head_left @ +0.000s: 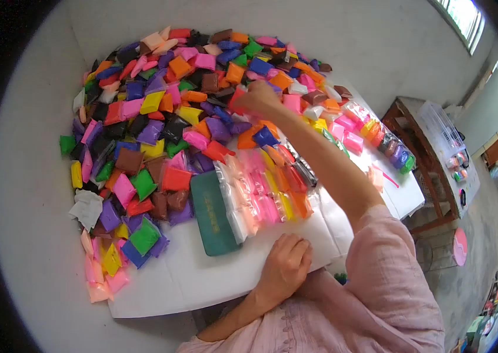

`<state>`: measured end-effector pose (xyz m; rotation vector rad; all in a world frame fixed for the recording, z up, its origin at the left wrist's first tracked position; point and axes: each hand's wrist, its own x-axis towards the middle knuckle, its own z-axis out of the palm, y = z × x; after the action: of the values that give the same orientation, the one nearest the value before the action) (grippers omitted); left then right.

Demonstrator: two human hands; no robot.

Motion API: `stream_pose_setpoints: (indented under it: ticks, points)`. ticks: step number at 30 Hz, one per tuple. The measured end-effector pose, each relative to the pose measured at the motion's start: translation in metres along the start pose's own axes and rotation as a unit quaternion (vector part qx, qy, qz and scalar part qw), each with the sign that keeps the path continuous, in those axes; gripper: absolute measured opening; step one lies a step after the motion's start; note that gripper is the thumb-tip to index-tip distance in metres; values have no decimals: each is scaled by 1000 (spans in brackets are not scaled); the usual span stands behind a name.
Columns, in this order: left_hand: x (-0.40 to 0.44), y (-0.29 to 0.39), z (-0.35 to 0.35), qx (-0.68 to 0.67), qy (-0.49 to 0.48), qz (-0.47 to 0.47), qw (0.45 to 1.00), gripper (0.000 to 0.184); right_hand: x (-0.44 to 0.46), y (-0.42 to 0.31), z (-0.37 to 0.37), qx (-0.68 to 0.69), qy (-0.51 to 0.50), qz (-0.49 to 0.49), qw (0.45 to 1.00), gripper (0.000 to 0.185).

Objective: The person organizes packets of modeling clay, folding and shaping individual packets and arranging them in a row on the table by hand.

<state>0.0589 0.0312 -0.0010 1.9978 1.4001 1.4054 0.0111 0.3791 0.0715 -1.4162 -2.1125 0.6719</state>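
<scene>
At lower centre, the left hand [286, 262] lies curled by the white table [172, 279], palm hidden, so its grip is unclear. Mid-frame lie a green pouch [210, 217] and packet rows [265, 203]. At upper centre, the right hand [260, 99] is at a red packet [237, 99] among the heap [152, 103]; grasp indiscernible.

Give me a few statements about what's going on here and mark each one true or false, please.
1. The right hand is out over the pile of packets. True.
2. The packets in the pile are all one colour. False: red, yellow, green, purple and other colours show.
3. In the picture, the dark green case lies left of the neat rows of packets. True.
4. The left hand is on the dark green case. False: it is by the near edge of the white cover, apart from the case.
5. A window shows at the upper right. True.
</scene>
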Motion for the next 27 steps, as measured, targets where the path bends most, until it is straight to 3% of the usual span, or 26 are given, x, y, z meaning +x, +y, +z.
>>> stream_pose_setpoints:
  ticks: [2,5,7,8,9,11,13,15,18,21,27]
  points:
    - [-1,2,1,-3,3,-1,1000,13,-38,1,-52,92,-61,-60,992,52]
    - [1,3,-1,0,5,12,1000,12,-147,3,-119,221,-62,-48,972,47]
    - [1,3,-3,4,8,28,1000,10,-209,27,-147,214,-85,-53,972,36]
    - [-1,3,-2,5,-4,19,1000,10,-241,37,-157,276,-143,18,950,32]
    - [-1,3,-1,7,-15,10,1000,10,-261,63,-153,288,-150,26,945,36]
    - [0,2,1,13,-20,15,1000,10,-299,92,-143,181,-152,91,967,33]
    - [1,5,0,28,-22,15,999,10,-316,115,-122,50,-108,75,990,37]
    - [0,4,0,32,-25,15,999,10,-333,111,-113,-69,12,44,997,40]
    - [-1,6,-1,40,-28,15,999,11,-359,103,-100,-173,151,-87,969,43]
    - [-1,8,0,64,-27,26,997,10,-376,100,-88,-213,101,-223,946,49]
    - [-2,19,0,139,-59,39,988,10,-382,113,-68,-196,60,-228,952,56]
